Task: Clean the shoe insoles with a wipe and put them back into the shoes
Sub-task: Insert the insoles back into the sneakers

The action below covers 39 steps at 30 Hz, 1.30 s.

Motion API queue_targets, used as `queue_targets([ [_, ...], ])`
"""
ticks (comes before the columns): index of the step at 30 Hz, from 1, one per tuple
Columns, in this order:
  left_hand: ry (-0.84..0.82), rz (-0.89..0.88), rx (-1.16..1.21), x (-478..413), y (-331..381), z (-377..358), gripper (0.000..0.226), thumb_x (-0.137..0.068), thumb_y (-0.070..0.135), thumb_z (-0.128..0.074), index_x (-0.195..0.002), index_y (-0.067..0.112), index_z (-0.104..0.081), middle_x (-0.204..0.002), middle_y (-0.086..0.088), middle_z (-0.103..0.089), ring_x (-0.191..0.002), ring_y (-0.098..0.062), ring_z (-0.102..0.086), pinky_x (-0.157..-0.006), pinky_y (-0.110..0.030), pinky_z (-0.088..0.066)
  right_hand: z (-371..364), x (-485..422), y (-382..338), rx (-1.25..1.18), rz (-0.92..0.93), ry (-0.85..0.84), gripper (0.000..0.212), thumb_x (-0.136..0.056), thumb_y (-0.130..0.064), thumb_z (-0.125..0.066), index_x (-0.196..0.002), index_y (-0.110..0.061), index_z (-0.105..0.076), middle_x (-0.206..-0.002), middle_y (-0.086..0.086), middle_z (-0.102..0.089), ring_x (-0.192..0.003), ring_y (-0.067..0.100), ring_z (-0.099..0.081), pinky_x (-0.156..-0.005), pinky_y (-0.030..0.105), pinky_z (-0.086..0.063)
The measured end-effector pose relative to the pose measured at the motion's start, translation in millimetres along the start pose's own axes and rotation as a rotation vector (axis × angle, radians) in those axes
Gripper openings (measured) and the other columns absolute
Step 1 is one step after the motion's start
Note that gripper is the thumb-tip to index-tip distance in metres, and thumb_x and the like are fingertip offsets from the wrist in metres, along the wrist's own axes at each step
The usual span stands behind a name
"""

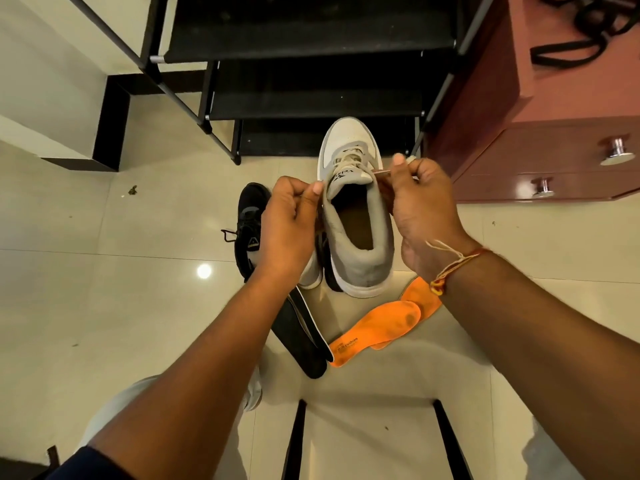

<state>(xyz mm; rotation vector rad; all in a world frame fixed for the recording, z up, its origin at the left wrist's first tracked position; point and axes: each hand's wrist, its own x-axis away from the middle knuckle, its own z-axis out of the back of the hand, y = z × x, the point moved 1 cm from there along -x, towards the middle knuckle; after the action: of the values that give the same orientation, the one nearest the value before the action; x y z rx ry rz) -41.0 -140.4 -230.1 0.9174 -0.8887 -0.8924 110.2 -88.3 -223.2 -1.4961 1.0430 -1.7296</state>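
Both forearms reach forward over the tiled floor (pixel 104 306), left hand (pixel 291 223) and right hand (pixel 420 206) each with grip pinched on the grey-and-white sneaker (pixel 356 244), held toe-away. Two orange insoles (pixel 377 323) and black insoles (pixel 304 334) lie beneath; a black sneaker (pixel 249 223) sits left.

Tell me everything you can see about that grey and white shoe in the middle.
The grey and white shoe is a lace-up high-top, with a white toe cap and sole edge, grey suede-like sides and padded collar, and a branded tongue. It is seen from above, toe pointing away, opening facing the camera. A brownish lining shows inside; no insole is visible. The left hand pinches its left collar edge and the right hand grips the right side near the laces. Whether it rests on the floor is unclear.
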Motion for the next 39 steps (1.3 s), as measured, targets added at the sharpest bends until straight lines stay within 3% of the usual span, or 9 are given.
queue_targets([
  [5,0.006,0.147,0.412,2.7,9.1,-3.9,0.016,-0.109,0.026,-0.04,-0.102,0.012,-0.043,-0.119,-0.016,-0.069,-0.112,-0.026,-0.07,-0.082,-0.043,-0.062,5.9,0.0,-13.5,-0.27,-0.151,0.003,0.024,-0.108,-0.032,-0.036,-0.104,-0.014,-0.052,-0.082,0.007,-0.076,-0.074,0.015,-0.074,-0.063,0.024,-0.058],
  [8,0.109,0.247,0.574,-0.9,12.1,-0.3,0.021,-0.109,0.031,-0.038,-0.104,0.011,-0.043,-0.112,-0.018,-0.072,-0.104,-0.029,-0.073,-0.083,-0.049,-0.061,8.3,-4.9,-14.7,-0.434,-0.267,0.01,0.025,-0.108,-0.032,-0.035,-0.114,-0.014,-0.05,-0.088,0.012,-0.076,-0.079,0.019,-0.075,-0.07,0.028,-0.062],
  [11,0.157,0.308,0.691,-3.0,11.5,4.0,0.025,-0.109,0.032,-0.038,-0.101,0.01,-0.046,-0.098,-0.014,-0.074,-0.099,-0.029,-0.075,-0.083,-0.048,-0.062,11.1,-11.6,-12.9,-0.568,-0.38,0.019,0.032,-0.107,-0.034,-0.036,-0.116,-0.009,-0.053,-0.076,0.007,-0.076,-0.068,0.013,-0.074,-0.062,0.024,-0.06],
  [19,0.233,0.44,0.853,-9.3,7.0,9.5,0.04,-0.109,0.031,-0.038,-0.101,-0.003,-0.056,-0.082,-0.018,-0.075,-0.09,-0.032,-0.076,-0.077,-0.042,-0.063,13.8,-9.1,-12.5,-0.633,-0.461,0.128,0.039,-0.107,-0.027,-0.041,-0.077,-0.01,-0.057,-0.05,0.002,-0.066,-0.053,0.011,-0.066,-0.054,0.02,-0.056],
  [24,0.302,0.466,0.94,-16.7,3.5,17.6,0.049,-0.108,0.031,-0.041,-0.129,-0.013,-0.05,-0.095,-0.025,-0.071,-0.087,-0.032,-0.076,-0.066,-0.036,-0.062,12.9,-11.3,-13.0,-0.662,-0.433,0.132,0.038,-0.107,-0.031,-0.04,-0.077,-0.014,-0.055,-0.049,-0.003,-0.061,-0.049,0.008,-0.064,-0.05,0.019,-0.052],
  [27,0.354,0.463,0.971,-21.5,0.5,20.8,0.049,-0.108,0.03,-0.042,-0.13,-0.013,-0.049,-0.084,-0.022,-0.07,-0.08,-0.03,-0.077,-0.062,-0.035,-0.061,14.1,-15.6,-12.4,-0.701,-0.414,0.139,0.031,-0.106,-0.032,-0.041,-0.082,-0.017,-0.053,-0.052,-0.005,-0.059,-0.05,0.009,-0.064,-0.049,0.019,-0.051],
  [31,0.37,0.43,0.947,-23.0,3.3,24.8,0.034,-0.108,0.028,-0.043,-0.107,-0.003,-0.054,-0.063,-0.012,-0.067,-0.071,-0.025,-0.076,-0.062,-0.036,-0.061,16.2,-15.4,-16.3,-0.709,-0.396,0.147,0.032,-0.106,-0.03,-0.041,-0.079,-0.018,-0.052,-0.051,-0.006,-0.055,-0.047,0.008,-0.06,-0.049,0.019,-0.049],
  [34,0.274,0.336,0.78,-19.3,9.6,24.1,0.031,-0.108,0.03,-0.044,-0.094,0.004,-0.053,-0.066,-0.009,-0.068,-0.075,-0.025,-0.075,-0.074,-0.039,-0.063,17.6,-17.8,-16.8,-0.666,-0.351,0.089,0.031,-0.106,-0.028,-0.043,-0.078,-0.018,-0.052,-0.051,-0.007,-0.047,-0.047,0.007,-0.05,-0.048,0.021,-0.044],
  [39,0.111,0.172,0.505,-12.9,18.6,18.5,0.025,-0.105,0.03,-0.05,-0.099,0.006,-0.053,-0.083,-0.014,-0.071,-0.087,-0.033,-0.075,-0.079,-0.041,-0.063,10.7,-12.0,-17.4,-0.36,-0.219,-0.242,0.025,-0.107,-0.028,-0.041,-0.094,-0.016,-0.059,-0.056,-0.007,-0.04,-0.051,0.006,-0.04,-0.053,0.023,-0.036],
])
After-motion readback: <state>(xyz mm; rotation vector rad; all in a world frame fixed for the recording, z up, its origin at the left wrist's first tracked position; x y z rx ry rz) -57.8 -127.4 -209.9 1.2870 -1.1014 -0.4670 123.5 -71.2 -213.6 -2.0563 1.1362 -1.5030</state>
